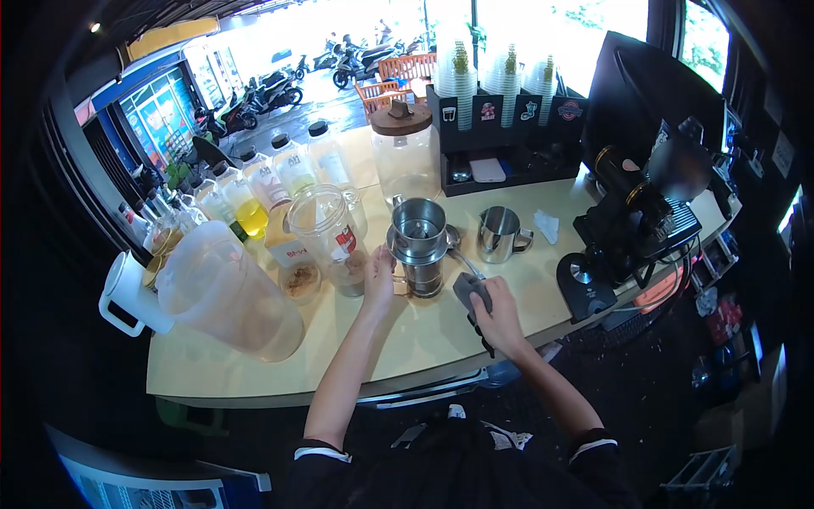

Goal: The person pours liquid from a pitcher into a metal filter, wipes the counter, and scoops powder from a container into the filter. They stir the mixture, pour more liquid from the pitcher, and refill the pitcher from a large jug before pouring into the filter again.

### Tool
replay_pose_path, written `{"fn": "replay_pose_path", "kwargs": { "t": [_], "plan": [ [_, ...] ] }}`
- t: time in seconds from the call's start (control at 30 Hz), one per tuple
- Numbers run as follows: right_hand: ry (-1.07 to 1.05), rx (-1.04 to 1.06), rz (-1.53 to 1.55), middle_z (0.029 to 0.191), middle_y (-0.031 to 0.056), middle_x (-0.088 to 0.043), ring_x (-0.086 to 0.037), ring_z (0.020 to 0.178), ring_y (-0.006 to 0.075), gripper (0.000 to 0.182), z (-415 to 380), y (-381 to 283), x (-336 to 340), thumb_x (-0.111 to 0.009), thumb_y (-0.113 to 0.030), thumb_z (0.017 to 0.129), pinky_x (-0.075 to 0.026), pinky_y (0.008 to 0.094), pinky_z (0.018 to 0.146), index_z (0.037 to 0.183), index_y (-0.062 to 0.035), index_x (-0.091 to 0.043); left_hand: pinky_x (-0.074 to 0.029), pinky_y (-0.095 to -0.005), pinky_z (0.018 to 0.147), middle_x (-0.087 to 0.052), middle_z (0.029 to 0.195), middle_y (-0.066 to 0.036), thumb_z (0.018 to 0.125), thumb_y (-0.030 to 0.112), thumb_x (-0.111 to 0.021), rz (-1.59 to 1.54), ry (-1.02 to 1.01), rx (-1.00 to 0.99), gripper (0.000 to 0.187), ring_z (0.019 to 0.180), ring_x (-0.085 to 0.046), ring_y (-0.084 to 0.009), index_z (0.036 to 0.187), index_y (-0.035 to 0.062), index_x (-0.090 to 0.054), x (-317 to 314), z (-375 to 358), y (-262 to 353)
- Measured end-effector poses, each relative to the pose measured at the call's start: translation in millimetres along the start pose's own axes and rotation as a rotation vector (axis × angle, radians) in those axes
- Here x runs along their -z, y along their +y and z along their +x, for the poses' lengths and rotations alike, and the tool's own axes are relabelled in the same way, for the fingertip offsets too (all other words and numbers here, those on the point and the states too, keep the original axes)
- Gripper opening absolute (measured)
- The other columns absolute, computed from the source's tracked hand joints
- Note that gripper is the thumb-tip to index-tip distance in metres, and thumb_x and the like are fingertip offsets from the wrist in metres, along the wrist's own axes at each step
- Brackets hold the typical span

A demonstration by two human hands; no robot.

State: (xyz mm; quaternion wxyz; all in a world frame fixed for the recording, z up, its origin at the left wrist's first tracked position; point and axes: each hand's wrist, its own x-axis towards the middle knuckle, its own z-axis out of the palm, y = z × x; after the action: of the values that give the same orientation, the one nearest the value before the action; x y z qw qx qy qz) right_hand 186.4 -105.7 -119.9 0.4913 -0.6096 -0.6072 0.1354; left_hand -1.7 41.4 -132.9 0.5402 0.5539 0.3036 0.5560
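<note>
A metal drip coffee filter (419,227) sits on top of a glass mug (424,280) with dark contents. My left hand (379,276) is closed at the left edge of the filter, its fingertips right at the flange above the mug's handle. In my right hand (498,316) is a dark grey, blocky thing (469,293) with a black lower part; its kind is hard to make out. A metal spoon (458,246) lies between the filter and a steel pitcher (498,234), its handle pointing toward my right hand.
Left of the filter stand a clear plastic jug (320,222), a tub of brown powder (301,282) and a big cloudy pitcher (225,297). Bottles (292,161) and a wooden-lidded jar (403,157) line the back. At right are a black espresso machine (632,199) and a crumpled tissue (547,227).
</note>
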Motion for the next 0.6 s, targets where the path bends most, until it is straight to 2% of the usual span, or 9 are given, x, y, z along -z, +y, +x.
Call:
{"fn": "replay_pose_path", "kwargs": {
  "t": [0.1,0.23,0.3,0.33,0.43,0.6],
  "plan": [
    [0.093,-0.050,0.039,0.101,0.0179,-0.050,-0.054,0.093,0.0356,0.023,6.8,8.0,-5.0,-0.055,-0.011,0.089,-0.043,0.0397,0.082,0.106,0.0035,-0.053,-0.031,-0.0224,0.065,-0.048,0.074,0.007,0.102,0.036,-0.039,-0.002,0.007,-0.010,0.036,0.069,-0.038,-0.0043,0.096,0.0070,-0.060,-2.6,-1.1,11.2],
    [0.083,-0.123,0.094,0.108,0.0175,-0.050,-0.053,0.098,0.0351,0.027,7.9,0.6,-10.9,-0.055,-0.012,0.089,-0.042,0.0394,0.084,0.110,0.0033,-0.051,-0.031,-0.0224,0.067,-0.048,0.076,0.006,0.102,0.036,-0.039,-0.036,0.012,-0.047,0.038,0.071,-0.038,-0.0047,0.096,0.0045,-0.059,-7.0,2.0,30.9],
    [0.024,0.056,0.009,0.105,0.0183,-0.050,-0.053,0.100,0.0335,0.025,0.3,0.4,-18.9,-0.053,-0.006,0.088,-0.040,0.0370,0.092,0.111,0.0031,-0.051,-0.031,-0.0228,0.067,-0.047,0.075,0.005,0.102,0.036,-0.039,-0.020,0.022,-0.064,0.039,0.071,-0.037,-0.0053,0.095,0.0036,-0.058,-13.9,0.5,49.8],
    [-0.025,0.087,-0.042,0.113,0.0193,-0.051,-0.052,0.106,0.0358,0.027,-2.0,-0.5,-20.6,-0.051,-0.004,0.088,-0.041,0.0396,0.094,0.114,0.0027,-0.050,-0.031,-0.0233,0.067,-0.046,0.075,0.005,0.102,0.037,-0.039,-0.007,0.028,-0.079,0.040,0.071,-0.037,-0.0058,0.094,0.0028,-0.057,-17.1,0.5,58.7],
    [-0.050,0.015,-0.046,0.117,0.0206,-0.052,-0.052,0.109,0.0373,0.026,4.0,-5.2,-26.4,-0.050,-0.002,0.088,-0.042,0.0407,0.094,0.113,0.0029,-0.052,-0.031,-0.0244,0.067,-0.043,0.073,0.005,0.102,0.037,-0.039,0.012,0.055,-0.085,0.040,0.070,-0.036,-0.0069,0.091,0.0027,-0.056,-17.1,4.5,68.0],
    [0.025,0.032,0.025,0.111,0.0209,-0.057,-0.055,0.106,0.0374,0.021,39.5,10.9,-64.5,-0.047,-0.002,0.089,-0.043,0.0394,0.092,0.108,0.0038,-0.055,-0.030,-0.0244,0.065,-0.041,0.071,0.005,0.102,0.037,-0.039,0.006,0.041,-0.081,0.038,0.069,-0.034,-0.0069,0.089,0.0048,-0.056,-13.0,10.0,71.6]
  ]
}}
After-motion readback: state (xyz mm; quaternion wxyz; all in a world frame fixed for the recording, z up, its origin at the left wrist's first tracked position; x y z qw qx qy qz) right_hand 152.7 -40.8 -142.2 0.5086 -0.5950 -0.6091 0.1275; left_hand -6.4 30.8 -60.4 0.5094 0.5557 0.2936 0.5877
